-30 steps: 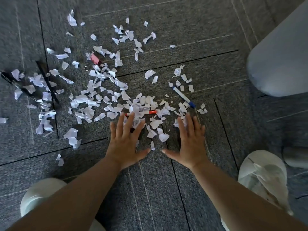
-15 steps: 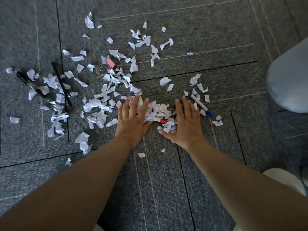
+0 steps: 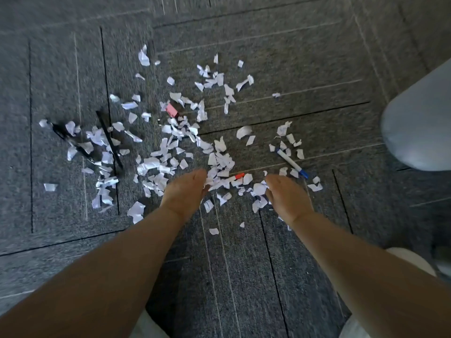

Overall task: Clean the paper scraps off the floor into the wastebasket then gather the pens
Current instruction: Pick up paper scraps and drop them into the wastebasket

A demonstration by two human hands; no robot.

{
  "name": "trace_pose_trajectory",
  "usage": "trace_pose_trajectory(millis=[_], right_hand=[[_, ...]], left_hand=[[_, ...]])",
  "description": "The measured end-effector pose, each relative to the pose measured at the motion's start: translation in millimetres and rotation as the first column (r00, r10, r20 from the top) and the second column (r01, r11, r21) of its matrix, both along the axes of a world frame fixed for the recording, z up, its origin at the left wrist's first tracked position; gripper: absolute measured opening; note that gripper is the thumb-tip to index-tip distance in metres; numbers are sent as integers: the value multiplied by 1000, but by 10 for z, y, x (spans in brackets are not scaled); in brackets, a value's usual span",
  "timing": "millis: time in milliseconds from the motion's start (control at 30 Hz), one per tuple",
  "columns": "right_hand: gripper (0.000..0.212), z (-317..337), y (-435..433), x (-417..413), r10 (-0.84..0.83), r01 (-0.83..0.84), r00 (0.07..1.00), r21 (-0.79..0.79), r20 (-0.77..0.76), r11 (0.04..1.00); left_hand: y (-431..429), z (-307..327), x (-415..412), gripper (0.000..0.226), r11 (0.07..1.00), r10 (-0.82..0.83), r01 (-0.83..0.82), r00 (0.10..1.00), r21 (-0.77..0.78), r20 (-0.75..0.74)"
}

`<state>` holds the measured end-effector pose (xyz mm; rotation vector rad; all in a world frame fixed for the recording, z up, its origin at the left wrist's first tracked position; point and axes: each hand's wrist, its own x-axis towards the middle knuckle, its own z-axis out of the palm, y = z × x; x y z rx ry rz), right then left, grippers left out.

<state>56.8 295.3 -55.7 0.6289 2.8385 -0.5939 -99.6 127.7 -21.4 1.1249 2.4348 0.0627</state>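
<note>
Because the paper scraps [image 3: 220,161] look light and flimsy, they probably want scooping from underneath; they lie between the left hand [image 3: 184,192] and right hand [image 3: 286,197], both straight-fingered, gripping nothing.

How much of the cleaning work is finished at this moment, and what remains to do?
Done: nothing visibly; paper scraps lie all over the carpet. In hand: the left hand and right hand stand on edge either side of a small pile, with the red-capped pen mixed in. Left: binning all scraps, then gathering the blue-capped pen and black pens.
</note>
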Motion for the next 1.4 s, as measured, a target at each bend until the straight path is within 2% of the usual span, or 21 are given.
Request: trace_pose_trajectory(millis=[33, 100, 233, 300, 400, 467, 567, 667, 733, 833, 867, 900, 1000, 1067, 1167, 1233, 1400], right_hand=[[9, 76, 60, -9, -18, 18, 999, -4, -41, 1000], [16, 304, 179, -60, -50, 48, 989, -18, -141, 999], [8, 970, 484, -197, -71, 73, 956, -5, -285, 997], [8, 1323, 696, -180, -66, 82, 916, 24, -396, 996], [18, 1901, 1084, -36, -64, 119, 849, 73, -524, 990], [28, 2300, 1377, 146, -39, 144, 816, 137, -577, 980], [18, 2798, 1807, 508, -86, 265, 783, 205, -617, 942], [12, 3038, 2250, 857, -256, 430, 774, 184, -579, 884], [17, 3063, 2511, 1047, -427, 552, 755, 132, -498, 823], [44, 3007, 2740, 1287, -619, 639, 767, 114, -169, 761], [51, 2992, 2772, 1357, -633, 638, 769, 132, -88, 758], [55, 2987, 2789, 1422, -639, 642, 765, 147, -73, 752], [49, 3014, 2786, 1579, -642, 676, 736, 186, -215, 713], [45, 3004, 2754, 1665, -627, 685, 725, 202, -285, 700], [44, 2944, 2685, 1787, -605, 686, 718, 201, -344, 700], [44, 2919, 2626, 1837, -593, 675, 725, 185, -351, 715], [44, 2946, 2547, 1867, -565, 644, 751, 194, -342, 740]], left_hand=[[34, 84, -24, 18, 1000, -2, 2, 1000, 13, -1], [172, 292, -71, 18, 998, -23, 23, 1000, 57, -16], [662, 899, -64, 21, 987, -62, 66, 998, 145, -28], [961, 1243, -2, 24, 974, -92, 97, 995, 207, -33], [1432, 1740, 131, 28, 947, -125, 132, 991, 292, -42], [1766, 2060, 245, 27, 917, -157, 165, 986, 363, -51], [2291, 2482, 456, 25, 862, -206, 208, 977, 462, -55], [2824, 2760, 717, 21, 806, -290, 273, 956, 526, -51], [3181, 2881, 943, 25, 783, -336, 341, 936, 520, -107], [3607, 2925, 1297, 28, 759, -399, 436, 898, 484, -183], [3717, 2891, 1382, 28, 758, -415, 450, 891, 473, -183], [3815, 2839, 1451, 29, 761, -422, 456, 888, 462, -182], [4030, 2669, 1582, 34, 771, -475, 487, 869, 411, -139], [4110, 2575, 1643, 51, 767, -573, 556, 818, 321, -49], [4101, 2468, 1679, 72, 759, -644, 633, 765, 151, 27], [4043, 2445, 1678, 79, 759, -643, 636, 766, 139, 13], [3961, 2574, 1676, 59, 756, -610, 616, 786, 222, -101]])
